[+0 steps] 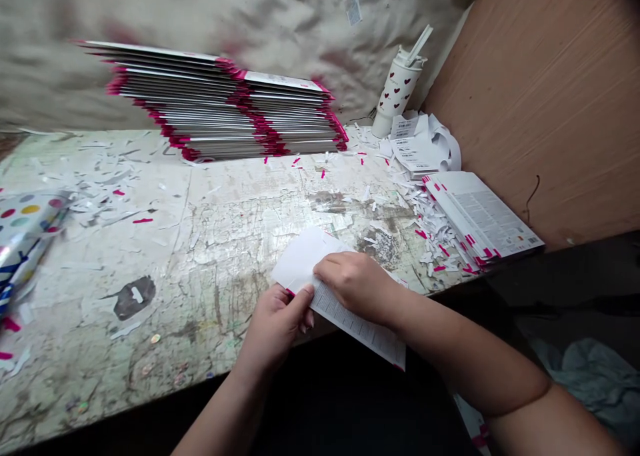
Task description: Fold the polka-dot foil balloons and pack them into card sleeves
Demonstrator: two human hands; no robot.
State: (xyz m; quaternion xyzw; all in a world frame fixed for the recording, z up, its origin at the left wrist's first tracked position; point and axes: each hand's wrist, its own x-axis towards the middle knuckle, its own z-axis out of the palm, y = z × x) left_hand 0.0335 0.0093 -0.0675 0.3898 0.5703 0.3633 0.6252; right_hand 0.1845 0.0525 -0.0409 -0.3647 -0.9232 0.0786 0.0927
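Both hands are on a flat printed cardboard sleeve [357,326] over the table's front edge; it has a white end flap, small text and magenta edges. With thumb on top and fingers beneath, my left hand [280,316] pinches its left corner beside the flap. My right hand [355,286] presses on the sleeve near the flap's fold, its fingers curled; whether something small lies under those fingertips is hidden. At the right, a pile of similar flat sleeves [493,219] lies near the wooden panel.
Magenta-edged folded cartons [250,113] are stacked against the cloth-covered wall. A white tumbler with hearts [395,93] stands behind a label strip [425,146]. Paper scraps [107,186] litter the worn table [210,243]. A polka-dot package [27,223] lies at the left edge.
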